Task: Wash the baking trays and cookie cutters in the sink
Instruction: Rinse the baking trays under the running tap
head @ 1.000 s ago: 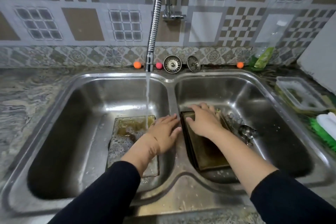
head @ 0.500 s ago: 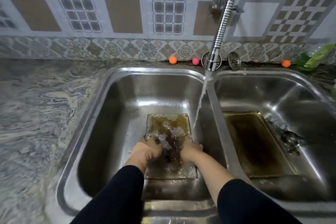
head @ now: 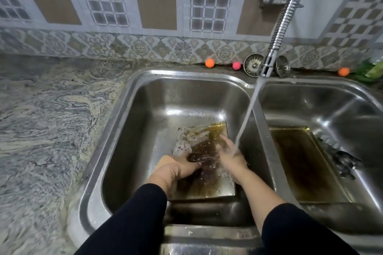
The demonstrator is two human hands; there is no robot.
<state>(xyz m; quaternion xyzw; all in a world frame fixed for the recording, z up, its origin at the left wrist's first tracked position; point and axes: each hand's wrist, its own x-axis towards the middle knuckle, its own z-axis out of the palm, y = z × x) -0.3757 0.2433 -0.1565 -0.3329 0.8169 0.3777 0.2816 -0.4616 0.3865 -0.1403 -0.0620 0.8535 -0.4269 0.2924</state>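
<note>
**Scrubbing a tray in the left basin, second tray waiting**

Nearest: both sleeves reach into the left basin of the sink. Left hand lies on the near-left part of the tray, fingers curled down into brown water & suds; looks like it may hold a scrubber, but can't tell w/ the foam. Right hand lies flat on the tray's right side, fingers straight and spread, holding nothing, w/ the water stream falling on its back.

The tray lies flat on the basin floor, directly under both hands, far end greasy-yellow. Judgement: stiff, thin metal, light, but wet + soapy so slippery; best gripped by the raised rim at the long edges, not the flat bottom.

Further right, the second tray rests in the right basin, well apart from both hands, dark cutters just beside its right edge, blurred. Behind: tap, two strainers, small balls along the wall. Table at left.
</note>
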